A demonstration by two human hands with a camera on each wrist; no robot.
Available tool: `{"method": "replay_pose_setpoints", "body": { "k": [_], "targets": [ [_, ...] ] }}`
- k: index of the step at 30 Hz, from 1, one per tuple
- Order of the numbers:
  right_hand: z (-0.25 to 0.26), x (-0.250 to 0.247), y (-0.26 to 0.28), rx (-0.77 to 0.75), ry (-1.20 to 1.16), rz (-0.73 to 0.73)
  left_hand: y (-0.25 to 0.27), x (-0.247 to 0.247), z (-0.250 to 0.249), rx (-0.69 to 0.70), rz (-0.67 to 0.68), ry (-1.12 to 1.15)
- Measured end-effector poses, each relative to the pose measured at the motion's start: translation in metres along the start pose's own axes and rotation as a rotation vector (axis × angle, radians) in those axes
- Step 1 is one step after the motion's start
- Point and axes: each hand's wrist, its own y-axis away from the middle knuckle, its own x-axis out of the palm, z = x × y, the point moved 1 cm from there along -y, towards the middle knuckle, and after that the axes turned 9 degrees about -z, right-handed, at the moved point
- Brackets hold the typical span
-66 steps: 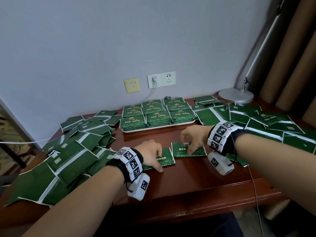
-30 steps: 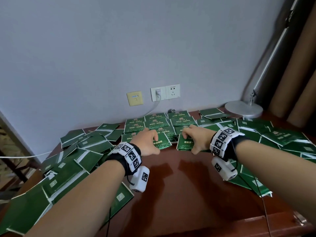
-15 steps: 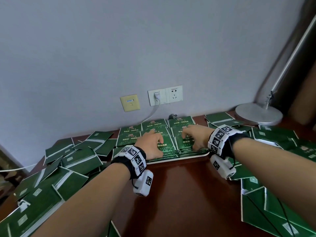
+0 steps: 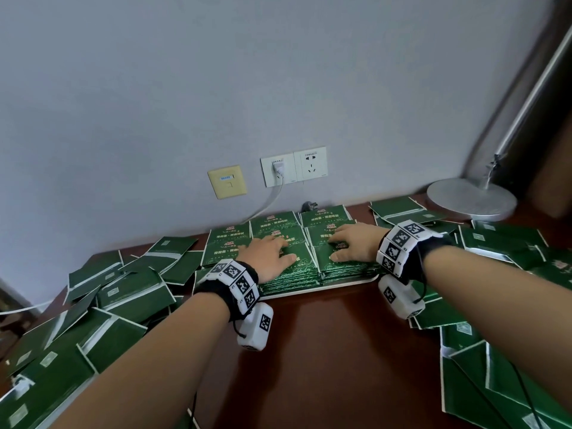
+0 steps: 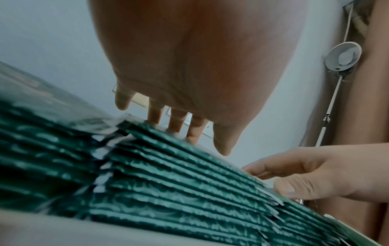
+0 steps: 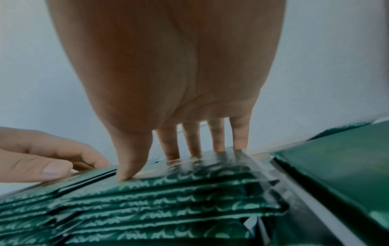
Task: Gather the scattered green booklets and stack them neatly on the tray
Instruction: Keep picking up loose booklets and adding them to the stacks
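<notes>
Already I have several piles of green booklets (image 4: pixel 286 267) on the white tray (image 4: pixel 349 281) by the wall. My left hand (image 4: pixel 267 253) and right hand (image 4: pixel 356 243) lie on adjacent front piles, fingers (image 6: pixel 239 133) spread flat. Plenty more loose booklets (image 4: pixel 123 292) litter the tabletop (image 4: pixel 325 351) either side.

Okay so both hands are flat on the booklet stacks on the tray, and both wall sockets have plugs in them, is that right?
Not quite. The head view shows only the left socket with a plug in it; the right socket is bare. The left hand and right hand do lie flat on the booklet stacks on the tray.
</notes>
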Motion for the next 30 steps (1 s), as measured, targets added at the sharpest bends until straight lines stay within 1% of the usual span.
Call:
{"method": "replay_pose_setpoints", "body": {
  "k": [5,9,13,17,22,25,30],
  "targets": [
    [-0.003,0.004,-0.003,0.011,-0.013,-0.004,-0.005,0.005,-0.002,0.025,0.004,0.028],
    [-0.001,0.003,-0.002,0.016,-0.032,0.005,-0.005,0.005,-0.001,0.015,0.005,0.048],
    [0.004,-0.002,0.004,0.02,-0.064,-0.04,0.001,0.001,-0.001,-0.006,-0.034,0.085],
    [0.019,-0.017,0.02,0.035,-0.072,-0.077,0.02,-0.015,-0.002,-0.006,-0.074,0.091],
    [0.063,-0.043,0.052,0.023,-0.06,-0.127,0.065,-0.052,0.007,-0.02,-0.131,0.069],
    [0.103,-0.054,0.077,-0.009,-0.035,-0.128,0.107,-0.073,0.022,-0.04,-0.147,0.072],
    [0.172,-0.06,0.114,-0.073,-0.001,-0.139,0.185,-0.091,0.053,-0.079,-0.16,0.109]
  ]
}}
